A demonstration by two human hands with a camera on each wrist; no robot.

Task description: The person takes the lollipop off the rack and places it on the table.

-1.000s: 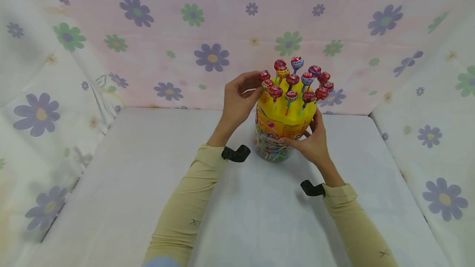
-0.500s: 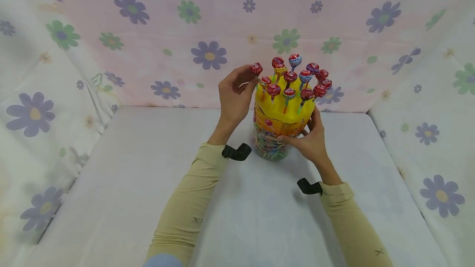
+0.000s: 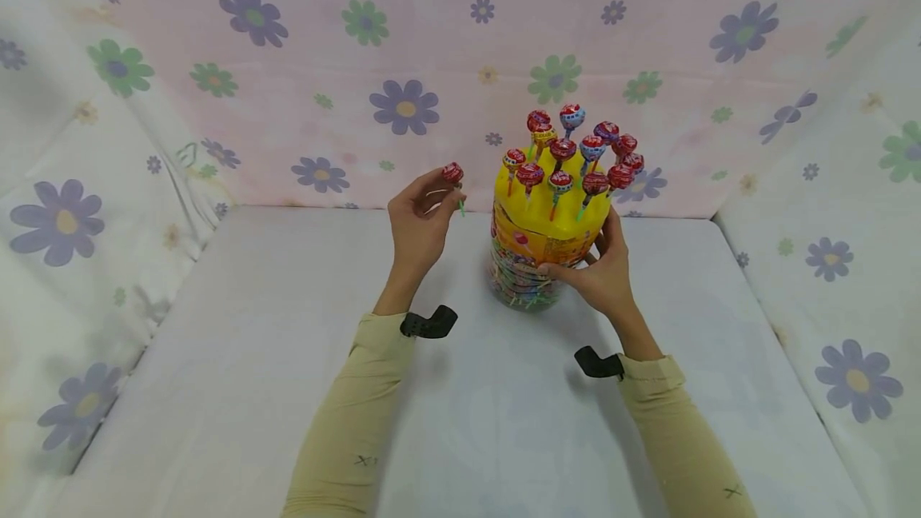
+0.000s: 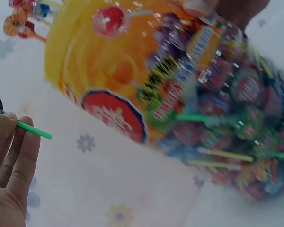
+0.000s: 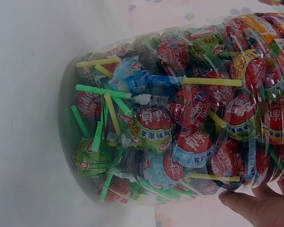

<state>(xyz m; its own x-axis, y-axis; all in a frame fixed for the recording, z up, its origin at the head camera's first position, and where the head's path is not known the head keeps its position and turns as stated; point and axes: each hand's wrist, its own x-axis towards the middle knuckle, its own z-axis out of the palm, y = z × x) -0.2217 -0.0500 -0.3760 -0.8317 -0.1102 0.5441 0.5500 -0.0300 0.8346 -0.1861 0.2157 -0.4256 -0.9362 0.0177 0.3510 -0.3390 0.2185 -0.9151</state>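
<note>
My left hand (image 3: 420, 224) pinches a lollipop (image 3: 452, 173) with a dark red wrapper, held in the air to the left of the candy jar. Its green stick (image 4: 35, 129) pokes out past the fingertips in the left wrist view. The tall clear jar (image 3: 520, 278) stands on the table, packed with wrapped lollipops. Several more lollipops (image 3: 564, 150) stand upright in its yellow lid (image 3: 536, 214). My right hand (image 3: 608, 274) grips the jar's right side, thumb across the front; its other fingers are partly hidden behind.
A white-covered table (image 3: 288, 358) lies under the jar. Flower-printed cloth (image 3: 302, 86) rises behind it and along both sides.
My left hand has drawn the red lollipop out of the lid's left edge and carried it left and down, away from the jar. The right hand keeps its hold on the jar.
</note>
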